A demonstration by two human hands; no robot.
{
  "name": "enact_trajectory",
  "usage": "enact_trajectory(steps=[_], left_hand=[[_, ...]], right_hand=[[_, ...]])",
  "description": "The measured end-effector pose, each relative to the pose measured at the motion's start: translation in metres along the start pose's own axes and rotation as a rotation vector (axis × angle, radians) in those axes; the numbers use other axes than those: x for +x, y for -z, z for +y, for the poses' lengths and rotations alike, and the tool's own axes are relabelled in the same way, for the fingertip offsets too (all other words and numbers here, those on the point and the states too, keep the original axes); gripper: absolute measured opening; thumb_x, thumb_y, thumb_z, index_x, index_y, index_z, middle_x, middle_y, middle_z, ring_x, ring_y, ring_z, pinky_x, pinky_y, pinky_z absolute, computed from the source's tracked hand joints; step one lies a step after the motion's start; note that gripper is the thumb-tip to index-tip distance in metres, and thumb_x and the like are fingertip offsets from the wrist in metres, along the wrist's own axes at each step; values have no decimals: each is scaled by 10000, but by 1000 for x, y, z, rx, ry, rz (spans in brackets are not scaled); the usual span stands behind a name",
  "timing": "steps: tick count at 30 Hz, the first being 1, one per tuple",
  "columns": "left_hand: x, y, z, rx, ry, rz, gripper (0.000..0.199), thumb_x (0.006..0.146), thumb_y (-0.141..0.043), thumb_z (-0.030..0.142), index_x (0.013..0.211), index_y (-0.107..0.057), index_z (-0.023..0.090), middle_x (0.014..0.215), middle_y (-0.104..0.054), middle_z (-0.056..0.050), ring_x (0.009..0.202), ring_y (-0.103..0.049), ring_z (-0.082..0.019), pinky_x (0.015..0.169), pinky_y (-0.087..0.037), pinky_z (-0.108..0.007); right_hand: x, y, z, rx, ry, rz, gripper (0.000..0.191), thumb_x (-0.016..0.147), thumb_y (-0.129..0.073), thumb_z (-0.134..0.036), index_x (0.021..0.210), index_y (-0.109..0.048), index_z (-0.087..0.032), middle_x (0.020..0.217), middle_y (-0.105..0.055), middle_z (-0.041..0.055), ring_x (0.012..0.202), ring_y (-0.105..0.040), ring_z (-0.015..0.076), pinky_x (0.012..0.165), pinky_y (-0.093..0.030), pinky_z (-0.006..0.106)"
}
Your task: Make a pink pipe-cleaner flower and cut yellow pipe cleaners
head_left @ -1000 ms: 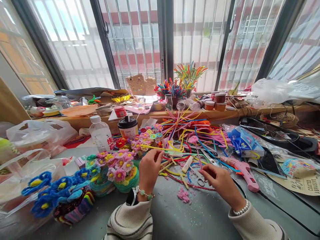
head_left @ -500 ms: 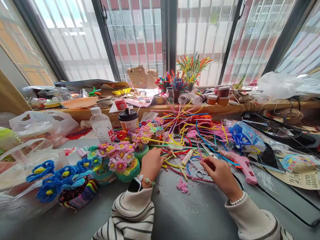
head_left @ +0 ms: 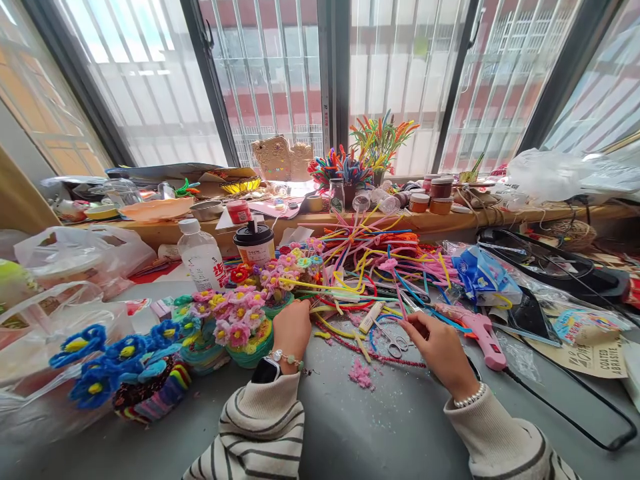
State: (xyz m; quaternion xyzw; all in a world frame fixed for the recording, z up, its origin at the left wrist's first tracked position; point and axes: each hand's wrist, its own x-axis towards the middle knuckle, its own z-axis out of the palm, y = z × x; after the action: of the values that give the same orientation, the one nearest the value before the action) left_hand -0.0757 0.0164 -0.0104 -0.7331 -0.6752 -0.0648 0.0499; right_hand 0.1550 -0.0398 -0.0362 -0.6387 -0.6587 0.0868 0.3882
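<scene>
My right hand (head_left: 435,347) pinches the lower end of a pink stem, which has a pink fuzzy flower (head_left: 388,265) on top. Beside the pots of pink fuzzy flowers (head_left: 241,313) is my left hand (head_left: 294,328); its fingers are turned away and hidden, and I cannot make out what they touch. Small scissors (head_left: 397,345) and a white-labelled stick (head_left: 371,317) lie between the hands. Pink fluff (head_left: 361,375) rests on the grey table (head_left: 380,433). A heap of colourful pipe cleaners (head_left: 360,257) spreads behind the hands.
A pink glue gun (head_left: 487,340) with a black cord lies at right, near a blue packet (head_left: 485,275). Blue fuzzy flowers (head_left: 127,353), a plastic bottle (head_left: 200,257) and a lidded cup (head_left: 254,243) stand at left. Jars (head_left: 440,195) line the wooden ledge.
The view has shifted slightly. My left hand has moved a little left and nearer, toward the flower pots. My right hand still holds the pink stem, its flower now turned slightly.
</scene>
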Motion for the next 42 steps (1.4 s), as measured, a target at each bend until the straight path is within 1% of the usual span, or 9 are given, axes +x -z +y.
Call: enact_trajectory(steps=[6, 13, 18, 24, 27, 29, 31, 35, 42], left_hand=[[-1, 4, 0, -9, 105, 71, 234, 780, -338, 211, 836, -561, 170, 845, -602, -88, 729, -588, -215, 526, -401, -258], [-1, 2, 0, -36, 92, 87, 192, 728, -457, 299, 844, -559, 184, 819, -608, -65, 740, -583, -216, 531, -400, -257], [-1, 1, 1, -31, 87, 97, 205, 719, -472, 349, 802, -567, 188, 806, -597, -61, 732, -572, -207, 521, -386, -249], [-3, 3, 2, -8, 116, 170, 179, 761, -407, 242, 843, -558, 196, 847, -578, -67, 779, -553, -204, 558, -376, -250], [-4, 4, 3, -28, 123, 194, 206, 783, -371, 253, 866, -550, 193, 838, -576, -68, 785, -547, -198, 568, -367, -246], [-4, 4, 5, -51, 84, 202, 211, 789, -366, 280, 847, -549, 194, 839, -577, -58, 773, -546, -184, 566, -361, -240], [-4, 4, 6, -79, 13, 184, 210, 787, -373, 307, 815, -552, 199, 832, -582, -41, 752, -547, -168, 561, -354, -233], [-4, 2, 7, -122, -156, 78, 173, 756, -436, 325, 783, -568, 217, 814, -588, -15, 747, -547, -149, 569, -350, -220], [-4, 0, 5, -149, -222, -135, 103, 672, -542, 255, 742, -611, 224, 800, -604, -18, 777, -549, -159, 605, -366, -221]], right_hand=[[-1, 1, 0, -13, -13, 3, 346, 744, -440, -472, 567, -510, -183, 469, -516, -14, 443, -455, 117, 448, -312, 222], [-2, 3, -4, 108, 18, 31, 354, 811, -326, -433, 777, -560, -170, 523, -549, 6, 465, -501, 135, 474, -359, 227], [-2, 3, -5, 77, 50, 57, 325, 809, -342, -414, 794, -555, -170, 603, -580, 35, 528, -526, 149, 504, -380, 240], [-2, 2, -4, 182, 11, -43, 275, 784, -392, -419, 697, -512, -188, 539, -565, 6, 457, -523, 133, 478, -396, 239], [-2, 2, -5, 182, 8, -76, 253, 769, -421, -413, 667, -488, -191, 526, -565, -3, 461, -532, 134, 480, -396, 238], [-1, 2, -5, 151, 14, -80, 249, 761, -438, -406, 643, -477, -191, 517, -563, -8, 461, -528, 131, 479, -384, 234], [-1, 2, -6, 117, 16, -76, 260, 756, -447, -408, 614, -469, -191, 504, -558, -11, 454, -519, 128, 474, -371, 231], [-2, 2, -6, 124, 24, -88, 285, 782, -396, -419, 640, -488, -191, 526, -570, -1, 468, -526, 135, 482, -374, 238], [-2, 2, -5, 99, 25, -77, 289, 801, -356, -414, 670, -490, -194, 563, -582, 19, 485, -533, 150, 493, -382, 259]])
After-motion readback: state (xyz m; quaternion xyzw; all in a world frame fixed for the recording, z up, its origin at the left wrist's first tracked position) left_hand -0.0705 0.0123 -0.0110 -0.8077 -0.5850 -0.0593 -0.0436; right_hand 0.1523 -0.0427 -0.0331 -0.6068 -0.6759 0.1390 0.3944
